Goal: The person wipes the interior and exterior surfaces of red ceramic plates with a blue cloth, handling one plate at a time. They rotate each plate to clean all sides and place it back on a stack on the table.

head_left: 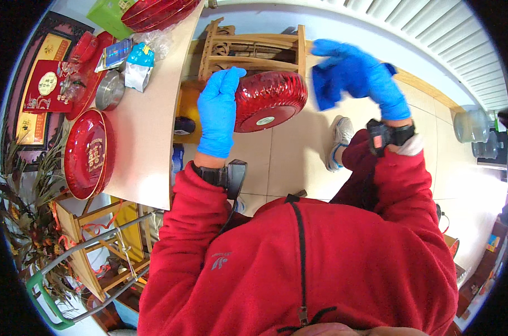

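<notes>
My left hand (217, 115), in a blue glove, grips a shiny red ribbed bowl (273, 92) by its left side. The bowl is tipped over in the air, so its underside with a pale round sticker faces me. To the right of it, apart from the bowl, my right hand (371, 78) is raised in a blue glove with its fingers closed on a dark blue cloth (328, 87). Motion blurs that hand's fingertips. On the table (144, 143) at the left lies a red round tray (86, 154) with gold print.
More red dishes (158, 12), a metal tin (109, 91) and a blue-white pouch (139, 66) sit along the table. A wooden rack (254, 45) stands by the wall. Below the table's near end is a metal cart handle (91, 241). Water jugs (471, 126) are at the right.
</notes>
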`<state>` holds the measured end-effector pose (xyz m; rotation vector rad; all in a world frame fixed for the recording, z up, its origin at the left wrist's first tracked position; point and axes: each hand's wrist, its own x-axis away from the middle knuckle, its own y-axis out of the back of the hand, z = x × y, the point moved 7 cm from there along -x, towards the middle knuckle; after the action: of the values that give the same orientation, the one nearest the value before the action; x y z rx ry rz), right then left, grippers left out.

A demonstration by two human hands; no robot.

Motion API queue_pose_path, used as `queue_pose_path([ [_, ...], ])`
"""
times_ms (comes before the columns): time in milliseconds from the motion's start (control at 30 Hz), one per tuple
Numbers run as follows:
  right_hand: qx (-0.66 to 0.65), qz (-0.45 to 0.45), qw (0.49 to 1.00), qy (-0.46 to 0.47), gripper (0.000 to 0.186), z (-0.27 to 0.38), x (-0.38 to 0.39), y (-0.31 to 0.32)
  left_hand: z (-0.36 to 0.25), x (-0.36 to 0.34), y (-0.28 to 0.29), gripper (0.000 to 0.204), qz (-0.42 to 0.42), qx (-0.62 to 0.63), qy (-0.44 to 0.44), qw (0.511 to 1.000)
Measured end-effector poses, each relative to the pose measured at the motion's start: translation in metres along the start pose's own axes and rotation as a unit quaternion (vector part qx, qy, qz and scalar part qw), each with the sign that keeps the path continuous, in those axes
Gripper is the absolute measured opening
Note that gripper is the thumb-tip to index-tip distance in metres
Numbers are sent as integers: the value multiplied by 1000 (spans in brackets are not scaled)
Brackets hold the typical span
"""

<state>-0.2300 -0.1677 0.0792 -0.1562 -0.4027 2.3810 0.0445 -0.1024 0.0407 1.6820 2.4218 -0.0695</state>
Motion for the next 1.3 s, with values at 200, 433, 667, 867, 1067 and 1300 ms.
queue_pose_path([
  [200,169,-68,979,-87,72,-54,-23,-43,4,1,4,19,-34,93,56,994],
  [433,343,-65,929,120,80,-53,-36,-53,2,5,7,20,-33,159,90,983],
  [667,192,-98,972,91,43,-58,-31,-40,-8,8,4,18,-17,53,32,998],
  [867,132,-167,977,11,42,-66,-31,-26,-12,12,0,17,-24,12,8,1000],
  [1067,317,-104,935,117,48,-60,-29,-47,-4,5,6,19,-11,48,59,997],
  [1300,162,-232,957,57,48,-77,-33,-17,-14,15,-8,17,7,32,0,999],
])
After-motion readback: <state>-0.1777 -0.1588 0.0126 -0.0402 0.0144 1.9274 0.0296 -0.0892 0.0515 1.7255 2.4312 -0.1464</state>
